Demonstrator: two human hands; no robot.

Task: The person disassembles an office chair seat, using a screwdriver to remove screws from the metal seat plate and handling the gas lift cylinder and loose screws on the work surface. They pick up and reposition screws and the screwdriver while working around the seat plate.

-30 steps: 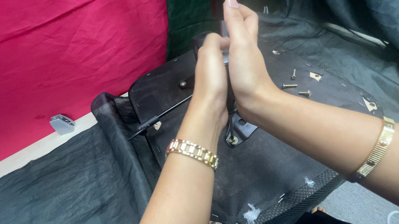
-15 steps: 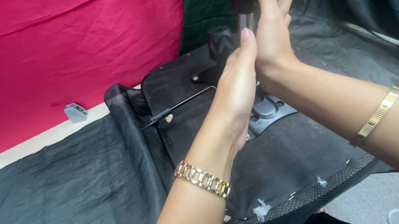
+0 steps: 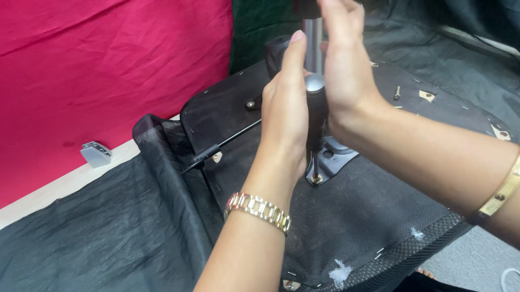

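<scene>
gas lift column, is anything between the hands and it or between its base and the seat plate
Nothing visible. The left hand and right hand press flat against the gas lift column from either side, and its lower end sits straight in the metal plate on the upturned seat.

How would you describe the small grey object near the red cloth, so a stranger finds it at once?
Start at the big red cloth on the left. Below its lower edge runs a pale strip; the small grey block sits there, the only light, boxy thing, well apart from both hands.

A red cloth (image 3: 64, 78) hangs behind, dark green cloth (image 3: 261, 5) beside it, black sheeting (image 3: 57, 280) covering the floor.
</scene>
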